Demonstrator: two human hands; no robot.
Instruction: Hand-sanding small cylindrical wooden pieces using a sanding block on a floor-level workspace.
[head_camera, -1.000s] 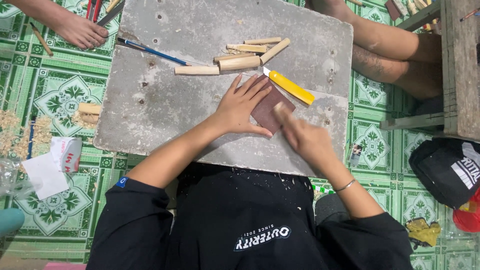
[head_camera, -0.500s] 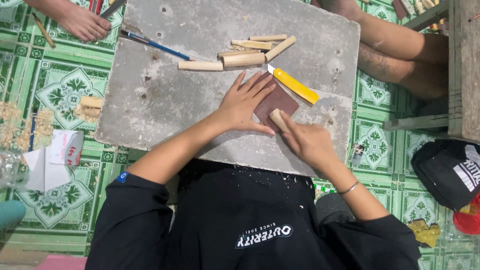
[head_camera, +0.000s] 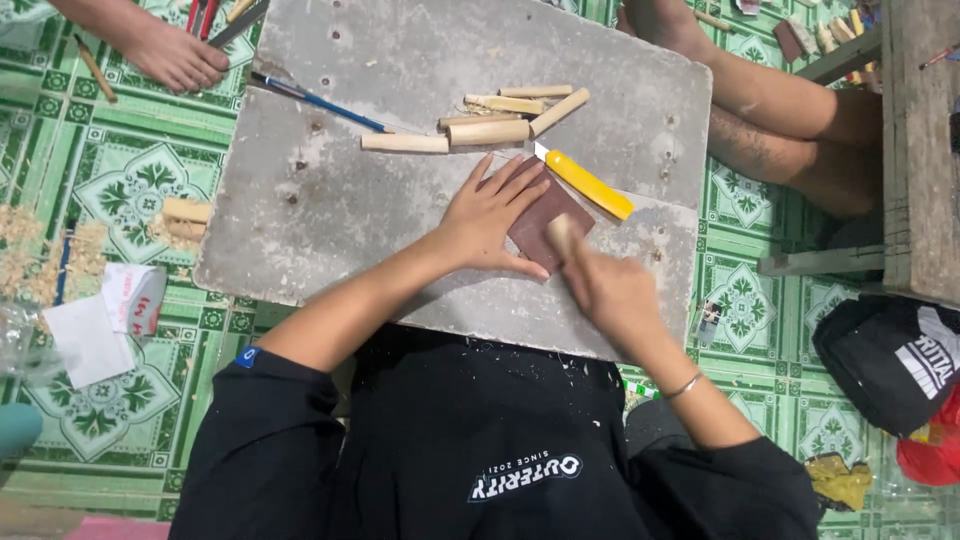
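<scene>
Left hand fingers spread flat on sandpaper; blurred right hand fingers clamp a wooden peg.

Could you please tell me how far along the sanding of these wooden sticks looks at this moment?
Done, by the look of it: several cut, pale sticks lie in a loose group on the grey board, beside a yellow knife. In hand: the left hand pins the brown sandpaper flat while the right hand presses one stick onto it. Which sticks remain unsanded cannot be told.
</scene>
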